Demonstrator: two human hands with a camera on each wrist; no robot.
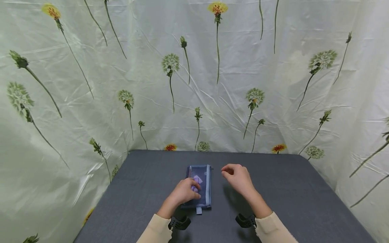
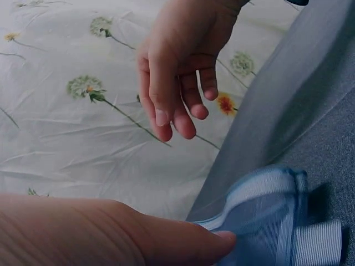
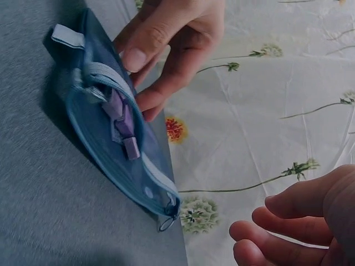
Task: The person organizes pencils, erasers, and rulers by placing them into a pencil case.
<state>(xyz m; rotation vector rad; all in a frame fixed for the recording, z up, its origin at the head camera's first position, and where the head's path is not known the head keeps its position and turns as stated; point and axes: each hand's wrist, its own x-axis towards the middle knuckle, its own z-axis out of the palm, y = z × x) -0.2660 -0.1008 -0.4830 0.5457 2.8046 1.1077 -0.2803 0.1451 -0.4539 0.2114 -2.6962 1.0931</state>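
Note:
A blue mesh zip pouch (image 1: 203, 199) lies on the dark grey table, its zip edge to the right and a small fabric tag (image 1: 199, 211) at the near end. My left hand (image 1: 183, 191) is over the pouch's left part, pinching its upper mesh layer between thumb and fingers. Along the zip the mouth gapes, as the right wrist view shows, and several small purple blocks (image 3: 126, 124) sit inside. Off to the pouch's right, my right hand (image 1: 238, 177) hovers above the table with fingers loosely bent and nothing in them.
Grey cloth covers the table (image 1: 146, 175). Behind it and at both sides hangs a pale curtain (image 1: 146, 84) printed with dandelions. Each wrist carries a black band, the left one (image 1: 180, 222) low near the table.

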